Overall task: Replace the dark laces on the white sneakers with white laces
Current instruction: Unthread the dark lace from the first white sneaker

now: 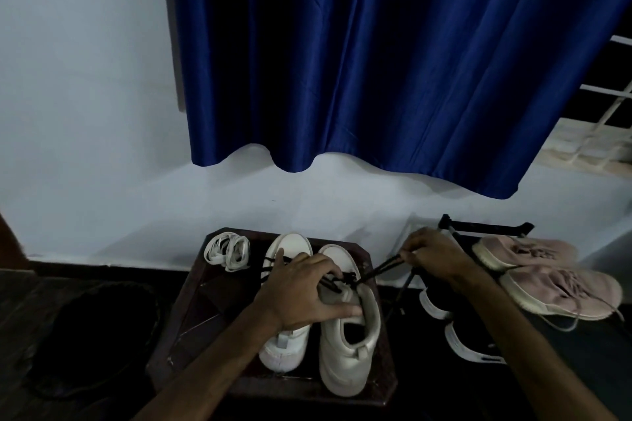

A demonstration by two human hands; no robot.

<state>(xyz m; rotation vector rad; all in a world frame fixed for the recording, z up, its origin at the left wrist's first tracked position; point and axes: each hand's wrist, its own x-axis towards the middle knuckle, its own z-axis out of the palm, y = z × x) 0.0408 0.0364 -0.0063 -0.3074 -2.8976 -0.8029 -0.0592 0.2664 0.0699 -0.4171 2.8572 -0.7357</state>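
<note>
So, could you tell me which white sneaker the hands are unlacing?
The white sneaker nearer the pink shoes: the left hand grips its collar, and the right hand holds its dark lace taut.

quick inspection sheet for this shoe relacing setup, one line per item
surface: small dark wooden table, holding both sneakers and the spare laces
job's things: white sneakers side by side, toes toward the wall; dark lace stretched taut from one sneaker toward the right; white laces bundled at the table's far left corner
clutter: pink sneakers and dark shoes with white trim right of the table; dark round object on the floor at left, unclear what
hands: left hand grips the tongue of the sneaker nearer the pink pair; right hand pinches the dark lace
cables: nothing seen
surroundings: pale wall, blue curtain, window grille at right
</note>
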